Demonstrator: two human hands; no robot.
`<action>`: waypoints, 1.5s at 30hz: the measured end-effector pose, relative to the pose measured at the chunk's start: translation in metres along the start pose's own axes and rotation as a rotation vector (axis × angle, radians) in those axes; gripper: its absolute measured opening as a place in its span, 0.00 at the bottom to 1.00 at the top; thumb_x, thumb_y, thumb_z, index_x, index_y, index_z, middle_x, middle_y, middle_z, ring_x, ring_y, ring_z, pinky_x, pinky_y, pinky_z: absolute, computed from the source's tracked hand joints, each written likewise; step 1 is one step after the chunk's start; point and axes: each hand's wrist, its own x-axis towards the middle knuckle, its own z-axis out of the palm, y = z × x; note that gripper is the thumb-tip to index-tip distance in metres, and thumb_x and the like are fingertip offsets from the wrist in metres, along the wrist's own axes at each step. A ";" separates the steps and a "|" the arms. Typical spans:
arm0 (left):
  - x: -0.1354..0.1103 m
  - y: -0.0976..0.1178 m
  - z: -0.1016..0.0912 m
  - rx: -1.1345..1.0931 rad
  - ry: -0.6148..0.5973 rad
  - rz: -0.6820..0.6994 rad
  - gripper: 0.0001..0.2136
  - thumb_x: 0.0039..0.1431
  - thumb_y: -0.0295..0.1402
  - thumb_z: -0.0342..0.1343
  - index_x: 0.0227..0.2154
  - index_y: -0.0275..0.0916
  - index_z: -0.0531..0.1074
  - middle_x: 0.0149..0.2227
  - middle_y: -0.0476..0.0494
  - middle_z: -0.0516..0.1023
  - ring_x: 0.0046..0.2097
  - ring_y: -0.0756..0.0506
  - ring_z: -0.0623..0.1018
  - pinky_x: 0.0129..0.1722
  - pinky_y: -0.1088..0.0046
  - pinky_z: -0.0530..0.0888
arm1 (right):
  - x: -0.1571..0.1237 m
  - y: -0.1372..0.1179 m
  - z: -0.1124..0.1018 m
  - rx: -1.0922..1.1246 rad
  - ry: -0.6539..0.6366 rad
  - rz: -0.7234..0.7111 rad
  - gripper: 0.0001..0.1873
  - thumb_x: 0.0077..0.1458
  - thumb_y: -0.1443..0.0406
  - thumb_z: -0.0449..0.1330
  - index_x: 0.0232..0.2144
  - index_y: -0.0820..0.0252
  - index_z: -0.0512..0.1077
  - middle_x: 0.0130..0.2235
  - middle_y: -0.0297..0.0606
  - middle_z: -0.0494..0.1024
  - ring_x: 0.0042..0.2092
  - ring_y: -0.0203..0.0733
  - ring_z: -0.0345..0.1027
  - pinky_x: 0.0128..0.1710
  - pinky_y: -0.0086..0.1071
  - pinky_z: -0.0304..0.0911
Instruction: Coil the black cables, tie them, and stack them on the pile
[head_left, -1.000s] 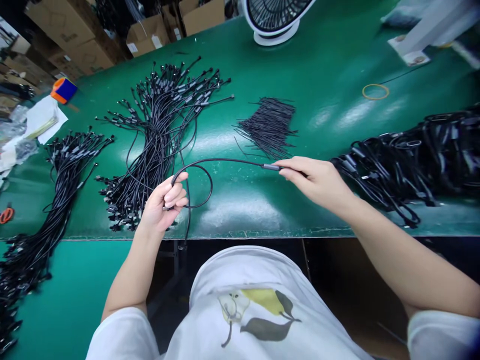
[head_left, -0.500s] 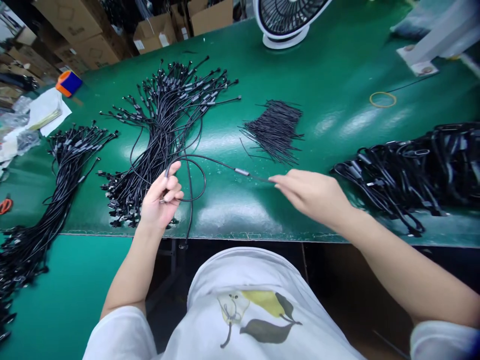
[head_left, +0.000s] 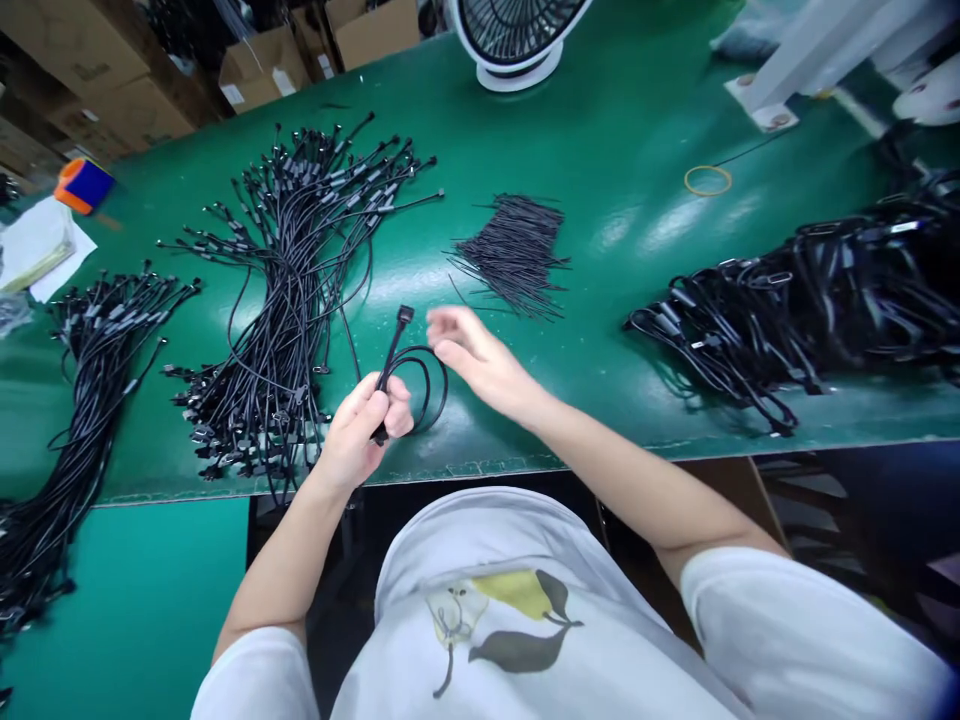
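Observation:
My left hand is closed around a black cable, which is looped into a coil with a connector end standing up above the fist. Just right of the coil is my right hand, its fingers apart and slightly blurred, with nothing visible in them. To the left of my left hand lies a large bundle of black cables, connectors spread at both ends. Beyond my right hand sits a pile of short black ties.
Another cable bundle hangs over the table edge at the left. Coiled cables are heaped at the right. A white fan, a yellow ring, an orange-and-blue object and a metal bracket stand farther back.
The cable stretched between my hands is now coiled in my left hand. My right hand has let go of its end and moved left, close to the coil. The view has shifted right.

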 end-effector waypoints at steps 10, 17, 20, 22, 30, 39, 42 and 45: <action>-0.010 -0.046 0.014 -0.009 0.093 -0.081 0.18 0.62 0.50 0.53 0.26 0.40 0.62 0.22 0.55 0.59 0.26 0.51 0.65 0.44 0.63 0.70 | -0.013 0.008 0.028 0.811 0.101 0.426 0.28 0.48 0.44 0.65 0.25 0.59 0.59 0.25 0.25 0.55 0.21 0.24 0.38 0.17 0.22 0.36; -0.013 -0.057 0.011 0.360 -0.042 -0.084 0.20 0.64 0.52 0.46 0.28 0.40 0.62 0.26 0.49 0.65 0.29 0.48 0.68 0.35 0.68 0.67 | -0.039 0.008 0.045 0.444 0.125 0.137 0.23 0.58 0.44 0.55 0.42 0.55 0.68 0.51 0.41 0.68 0.46 0.38 0.67 0.27 0.24 0.63; -0.016 -0.065 0.012 0.533 -0.097 -0.119 0.23 0.62 0.56 0.46 0.26 0.40 0.63 0.26 0.48 0.67 0.30 0.47 0.66 0.32 0.68 0.65 | -0.041 0.008 0.047 0.534 0.093 0.217 0.22 0.56 0.44 0.57 0.38 0.55 0.63 0.40 0.35 0.70 0.31 0.31 0.66 0.19 0.21 0.54; -0.018 -0.072 0.012 0.608 -0.115 -0.152 0.24 0.58 0.58 0.49 0.25 0.39 0.64 0.25 0.48 0.67 0.29 0.47 0.66 0.32 0.68 0.64 | -0.037 0.011 0.045 0.608 0.091 0.233 0.23 0.54 0.45 0.60 0.35 0.55 0.60 0.32 0.28 0.66 0.23 0.25 0.56 0.17 0.20 0.48; -0.015 -0.078 0.014 0.064 -0.153 -0.373 0.25 0.56 0.57 0.54 0.37 0.36 0.74 0.34 0.42 0.76 0.40 0.43 0.75 0.48 0.62 0.69 | -0.021 0.015 0.032 0.748 -0.013 0.319 0.28 0.55 0.39 0.54 0.30 0.59 0.61 0.22 0.23 0.57 0.18 0.21 0.38 0.15 0.19 0.34; -0.015 -0.062 0.037 -0.390 -0.077 -0.530 0.19 0.54 0.47 0.63 0.26 0.34 0.69 0.20 0.56 0.59 0.20 0.55 0.63 0.28 0.73 0.72 | -0.016 0.018 0.021 0.768 -0.062 0.338 0.27 0.52 0.41 0.59 0.30 0.59 0.61 0.25 0.23 0.58 0.20 0.22 0.46 0.16 0.19 0.45; -0.013 -0.066 0.038 -0.388 -0.027 -0.521 0.17 0.53 0.44 0.65 0.27 0.34 0.69 0.20 0.55 0.60 0.21 0.55 0.63 0.30 0.74 0.72 | -0.015 0.014 0.017 0.768 0.016 0.389 0.20 0.53 0.53 0.64 0.28 0.61 0.61 0.27 0.25 0.61 0.23 0.22 0.53 0.20 0.18 0.53; -0.010 -0.074 0.040 -0.411 0.001 -0.529 0.16 0.53 0.43 0.65 0.28 0.33 0.70 0.21 0.55 0.60 0.22 0.55 0.63 0.30 0.74 0.71 | -0.010 0.013 0.015 0.787 0.125 0.435 0.07 0.59 0.64 0.57 0.31 0.61 0.64 0.24 0.23 0.59 0.20 0.22 0.45 0.17 0.17 0.43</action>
